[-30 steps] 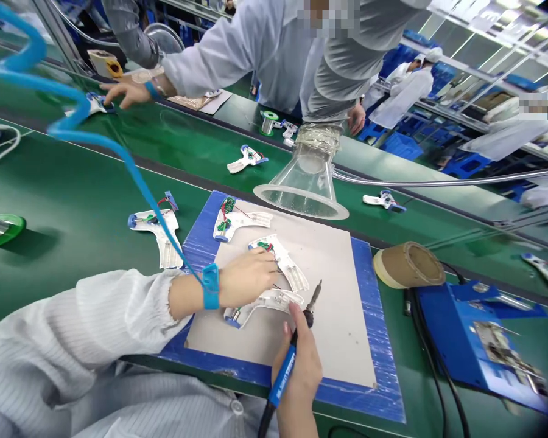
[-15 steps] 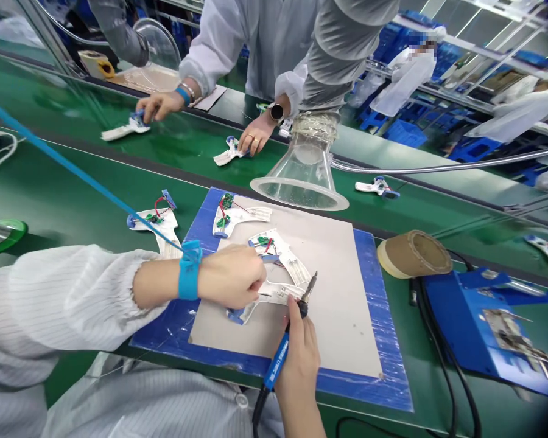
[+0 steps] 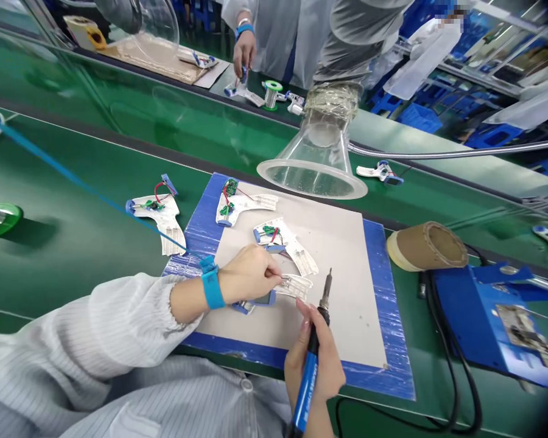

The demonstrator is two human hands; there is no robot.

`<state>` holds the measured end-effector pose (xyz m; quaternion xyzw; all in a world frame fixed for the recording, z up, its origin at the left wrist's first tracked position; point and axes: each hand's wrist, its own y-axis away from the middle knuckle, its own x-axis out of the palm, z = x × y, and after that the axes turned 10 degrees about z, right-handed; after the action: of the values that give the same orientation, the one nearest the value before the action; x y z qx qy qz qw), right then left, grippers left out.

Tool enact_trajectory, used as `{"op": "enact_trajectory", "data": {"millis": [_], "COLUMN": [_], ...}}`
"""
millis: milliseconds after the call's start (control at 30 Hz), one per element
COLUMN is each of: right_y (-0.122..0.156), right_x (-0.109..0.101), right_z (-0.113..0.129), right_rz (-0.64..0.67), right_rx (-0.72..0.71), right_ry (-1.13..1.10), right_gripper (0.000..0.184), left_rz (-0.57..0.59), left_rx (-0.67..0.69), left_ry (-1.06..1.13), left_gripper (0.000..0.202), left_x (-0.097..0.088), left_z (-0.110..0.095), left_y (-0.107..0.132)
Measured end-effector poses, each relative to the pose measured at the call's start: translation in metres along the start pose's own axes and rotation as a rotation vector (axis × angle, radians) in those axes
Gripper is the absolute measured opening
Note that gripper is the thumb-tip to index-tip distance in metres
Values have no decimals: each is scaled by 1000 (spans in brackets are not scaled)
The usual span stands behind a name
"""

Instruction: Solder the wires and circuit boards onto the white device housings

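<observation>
My left hand [image 3: 249,275] is closed in a pinch on a white plastic part [image 3: 292,286] lying on the grey work mat [image 3: 347,286]; a blue wrist strap [image 3: 211,286] with a blue cord sits on that wrist. My right hand [image 3: 315,359] grips a blue-handled soldering iron [image 3: 317,340], its tip raised just right of the part. Two more white parts with green boards [image 3: 237,204] [image 3: 285,240] lie further back on the mat.
A clear fume funnel [image 3: 313,164] on a hose hangs over the mat's far edge. A tape roll [image 3: 427,246] and blue soldering station [image 3: 493,322] sit to the right. Another white part [image 3: 158,213] lies left of the mat. Another person's hand [image 3: 244,52] works across the belt.
The soldering iron tip has lifted away from the part and moved right. My left hand shifted slightly along the part. The person opposite pulled both hands back from the belt.
</observation>
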<state>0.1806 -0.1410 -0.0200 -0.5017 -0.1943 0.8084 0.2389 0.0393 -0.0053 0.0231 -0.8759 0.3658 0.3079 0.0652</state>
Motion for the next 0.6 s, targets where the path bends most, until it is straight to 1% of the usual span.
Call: {"op": "enact_trajectory", "data": {"millis": [100, 200, 267, 367, 433, 600], "right_y": [5, 9, 11, 15, 16, 15], "right_x": [-4, -8, -12, -19, -22, -25], "right_z": [-1, -2, -3, -4, -5, -6], "right_rz": [-59, -68, -62, -18, 12, 40], "right_rx": [-12, -37, -74, -81, -90, -185], "right_ry": [-96, -182, -218, -220, -201, -191], "right_gripper": [40, 41, 41, 42, 45, 50], "left_rz": [-3, 18, 30, 24, 22, 50], "left_rx": [16, 35, 63, 99, 100, 78], "left_ry": [31, 33, 10, -27, -37, -27], "left_gripper": [15, 13, 12, 15, 16, 16], "left_x": [0, -2, -3, -3, -3, -5], "left_z": [3, 7, 9, 10, 11, 10], "left_y": [0, 0, 0, 0, 1, 0]}}
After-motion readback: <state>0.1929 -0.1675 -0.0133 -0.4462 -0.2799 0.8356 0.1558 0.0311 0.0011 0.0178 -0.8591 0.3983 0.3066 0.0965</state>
